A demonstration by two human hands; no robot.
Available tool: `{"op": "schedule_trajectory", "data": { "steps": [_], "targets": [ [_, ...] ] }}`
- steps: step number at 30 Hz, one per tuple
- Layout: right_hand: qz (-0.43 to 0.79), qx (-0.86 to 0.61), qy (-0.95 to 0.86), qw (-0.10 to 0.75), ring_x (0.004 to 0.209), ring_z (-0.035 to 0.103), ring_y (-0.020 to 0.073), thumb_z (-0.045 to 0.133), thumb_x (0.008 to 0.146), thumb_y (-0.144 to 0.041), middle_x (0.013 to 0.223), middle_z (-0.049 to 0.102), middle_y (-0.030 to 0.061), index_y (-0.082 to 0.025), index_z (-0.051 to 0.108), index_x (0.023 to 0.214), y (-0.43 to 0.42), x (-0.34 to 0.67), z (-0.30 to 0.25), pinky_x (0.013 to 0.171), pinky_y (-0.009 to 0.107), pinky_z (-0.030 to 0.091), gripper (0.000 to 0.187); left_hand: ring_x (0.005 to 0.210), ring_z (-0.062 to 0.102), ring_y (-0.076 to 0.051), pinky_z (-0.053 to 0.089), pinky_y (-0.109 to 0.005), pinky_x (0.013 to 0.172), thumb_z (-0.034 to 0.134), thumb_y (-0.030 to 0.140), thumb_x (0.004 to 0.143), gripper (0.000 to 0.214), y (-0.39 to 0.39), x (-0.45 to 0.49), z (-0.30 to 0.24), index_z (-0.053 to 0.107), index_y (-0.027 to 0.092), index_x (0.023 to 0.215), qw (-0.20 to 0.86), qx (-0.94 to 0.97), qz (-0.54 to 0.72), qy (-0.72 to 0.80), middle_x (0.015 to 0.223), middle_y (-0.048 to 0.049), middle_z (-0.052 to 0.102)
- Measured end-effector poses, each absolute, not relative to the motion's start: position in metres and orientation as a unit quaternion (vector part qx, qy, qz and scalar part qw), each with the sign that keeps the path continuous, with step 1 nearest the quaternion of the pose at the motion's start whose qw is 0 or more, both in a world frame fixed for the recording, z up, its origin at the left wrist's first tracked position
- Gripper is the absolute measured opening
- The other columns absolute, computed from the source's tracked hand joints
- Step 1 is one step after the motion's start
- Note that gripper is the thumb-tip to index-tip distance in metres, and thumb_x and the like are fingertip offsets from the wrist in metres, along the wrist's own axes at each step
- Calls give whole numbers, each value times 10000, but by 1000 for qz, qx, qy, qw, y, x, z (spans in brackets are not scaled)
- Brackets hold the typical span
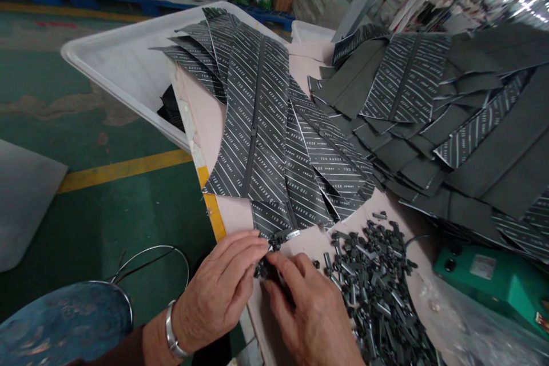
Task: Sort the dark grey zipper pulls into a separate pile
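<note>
My left hand (221,283) and my right hand (311,306) meet at the near edge of the table. Small black zipper sliders (278,238) with shiny pull tabs lie at the fingertips of both. The left fingers are pressed together over some of these pieces. The right thumb and index finger close around dark pieces, partly hidden by the hand. A heap of loose zipper sliders (377,280) spreads just right of my right hand. Beyond my hands lie dark striped, lettered fabric panels (270,108), each with a zipper down its middle.
More dark panels (407,80) pile up at the right. A green machine (484,274) and clear plastic (467,320) sit at the near right. A white bin (115,51) stands behind the table's left edge. A blue round stool (68,320) is at lower left.
</note>
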State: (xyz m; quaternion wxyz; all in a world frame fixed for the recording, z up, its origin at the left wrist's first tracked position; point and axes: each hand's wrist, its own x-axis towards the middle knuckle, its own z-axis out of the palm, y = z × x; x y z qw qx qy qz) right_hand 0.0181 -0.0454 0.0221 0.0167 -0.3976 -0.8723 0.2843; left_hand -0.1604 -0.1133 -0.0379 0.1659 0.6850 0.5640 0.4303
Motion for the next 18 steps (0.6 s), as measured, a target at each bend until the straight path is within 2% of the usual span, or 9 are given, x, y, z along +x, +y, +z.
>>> {"op": "schedule_trajectory", "data": {
  "steps": [6, 10, 14, 18],
  "targets": [
    [210, -403, -891, -26, 680, 706, 274, 581, 869, -166, 915, 654, 52, -264, 524, 1302, -45, 5, 24, 554, 405, 586, 447, 1303, 519, -178, 411, -318, 1177, 497, -30, 899, 383, -109, -160, -34, 562, 83, 1259, 152, 681, 440, 565, 1226, -111, 667],
    [200, -400, -894, -21, 686, 706, 284, 591, 872, -179, 896, 660, 57, -246, 562, 1220, -45, 6, 22, 544, 404, 577, 356, 1310, 506, -174, 378, -306, 1193, 491, -39, 902, 383, -108, -159, -34, 570, 84, 1256, 151, 686, 427, 570, 1230, -105, 659],
    [212, -385, -898, 9, 707, 700, 248, 603, 897, -190, 872, 667, 46, -243, 586, 1118, -49, 20, 15, 604, 363, 577, 229, 1304, 504, -178, 368, -306, 1194, 497, -52, 899, 376, -109, -159, -36, 571, 72, 1247, 149, 688, 428, 567, 1215, -106, 657],
    [227, -365, -903, 3, 759, 704, 222, 558, 906, -150, 894, 676, 38, -252, 586, 1104, -52, 42, 13, 661, 329, 582, 225, 1317, 487, -181, 371, -320, 1192, 508, -60, 894, 383, -108, -159, -35, 562, 70, 1250, 155, 679, 431, 574, 1233, -115, 634]
  ]
}}
